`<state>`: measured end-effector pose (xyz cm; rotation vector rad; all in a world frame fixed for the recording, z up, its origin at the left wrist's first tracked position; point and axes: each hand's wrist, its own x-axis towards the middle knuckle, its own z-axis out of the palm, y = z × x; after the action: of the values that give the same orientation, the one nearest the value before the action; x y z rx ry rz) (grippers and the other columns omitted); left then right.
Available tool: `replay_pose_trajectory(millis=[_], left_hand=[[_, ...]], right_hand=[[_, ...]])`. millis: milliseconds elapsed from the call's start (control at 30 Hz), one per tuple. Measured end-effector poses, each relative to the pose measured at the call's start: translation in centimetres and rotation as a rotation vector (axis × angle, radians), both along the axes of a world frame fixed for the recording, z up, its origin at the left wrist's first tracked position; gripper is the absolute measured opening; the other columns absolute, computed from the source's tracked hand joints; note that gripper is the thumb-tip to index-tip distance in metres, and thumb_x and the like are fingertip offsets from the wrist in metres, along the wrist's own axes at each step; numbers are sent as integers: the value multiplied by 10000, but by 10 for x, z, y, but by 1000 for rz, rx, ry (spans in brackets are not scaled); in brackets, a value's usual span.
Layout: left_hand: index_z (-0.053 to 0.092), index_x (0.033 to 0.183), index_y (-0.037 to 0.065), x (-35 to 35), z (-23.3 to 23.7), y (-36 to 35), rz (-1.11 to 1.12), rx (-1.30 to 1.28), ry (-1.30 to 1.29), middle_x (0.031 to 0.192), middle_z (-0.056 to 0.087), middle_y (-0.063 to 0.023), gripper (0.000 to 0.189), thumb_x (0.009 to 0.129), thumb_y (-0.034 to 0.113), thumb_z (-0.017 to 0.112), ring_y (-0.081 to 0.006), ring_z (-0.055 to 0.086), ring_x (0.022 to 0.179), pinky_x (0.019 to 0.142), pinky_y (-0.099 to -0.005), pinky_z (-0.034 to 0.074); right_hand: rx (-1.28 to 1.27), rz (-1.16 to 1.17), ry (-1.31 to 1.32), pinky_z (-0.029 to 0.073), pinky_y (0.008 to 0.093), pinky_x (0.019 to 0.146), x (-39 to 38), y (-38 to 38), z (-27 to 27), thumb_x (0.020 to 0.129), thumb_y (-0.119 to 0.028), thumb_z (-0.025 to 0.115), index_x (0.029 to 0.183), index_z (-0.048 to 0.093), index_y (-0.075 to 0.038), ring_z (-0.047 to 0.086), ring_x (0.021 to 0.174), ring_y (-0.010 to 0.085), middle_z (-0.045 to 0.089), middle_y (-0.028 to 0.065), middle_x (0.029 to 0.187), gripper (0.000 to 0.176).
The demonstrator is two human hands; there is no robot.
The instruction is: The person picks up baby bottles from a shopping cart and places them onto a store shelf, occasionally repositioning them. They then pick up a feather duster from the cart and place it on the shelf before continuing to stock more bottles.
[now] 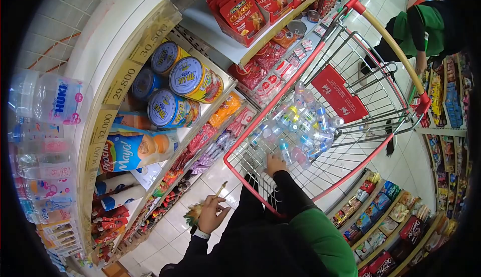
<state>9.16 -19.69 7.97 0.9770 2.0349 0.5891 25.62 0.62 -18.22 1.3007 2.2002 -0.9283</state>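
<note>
My right hand [275,164] reaches into a wire shopping cart [325,197], its fingers stretched toward a heap of small clear plastic bottles [310,126]. Several of the bottles have blue, yellow or pink parts, and one bottle with a blue-green tint [285,151] lies right beside the fingertips. My left hand [213,215] is low beside the shelf, thumb and forefinger pinched together. A thin stick and a brown-green feathery tuft show on either side of it, like a feather duster [193,214] with its middle hidden by the fingers.
To the left, a curved shelf end [117,84] carries milk tins [189,76], a mayonnaise pouch [135,149] and packaged baby bottles [47,99]. Corned beef packs [244,17] stand above. Snack shelves [381,217] line the right. Another person in green [421,26] bends beyond the cart.
</note>
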Motion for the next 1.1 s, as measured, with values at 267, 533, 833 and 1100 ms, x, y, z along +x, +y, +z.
replay_pose_trajectory(millis=[267, 533, 833, 1100], left_hand=[[608, 1084, 13, 1, -5, -18, -36, -70, -15, 1069, 517, -130, 319, 837, 136, 767, -201, 692, 760, 687, -299, 560], [558, 1149, -13, -13, -14, -20, 58, -54, 32, 1093, 500, -126, 391, 836, 106, 760, -182, 689, 726, 646, -276, 559], [487, 1277, -44, -36, -37, 114, 179, 264, 172, 1230, 454, -181, 545, 844, 153, 754, -293, 573, 1089, 902, -384, 495], [539, 1200, -16, -18, -69, 188, -41, 233, 470, 1195, 494, -217, 480, 835, 240, 715, -421, 560, 1038, 833, -464, 489]], right_hand=[[260, -412, 364, 446, 491, 957, -78, 39, -2, 741, -203, 764, 1273, 511, -76, 534, 1154, 415, 524, 275, 1236, 602], [283, -54, 422, 480, 494, 855, -46, 55, 14, 805, -351, 724, 1158, 586, -121, 632, 1017, 342, 665, 143, 1066, 443], [59, -450, 424, 514, 465, 758, -13, 39, 1, 828, -137, 646, 981, 638, -78, 652, 906, 388, 669, 217, 956, 164], [652, -429, 260, 446, 501, 962, -27, 136, 37, 767, -211, 737, 1293, 546, -147, 477, 1239, 394, 364, 202, 1445, 563]])
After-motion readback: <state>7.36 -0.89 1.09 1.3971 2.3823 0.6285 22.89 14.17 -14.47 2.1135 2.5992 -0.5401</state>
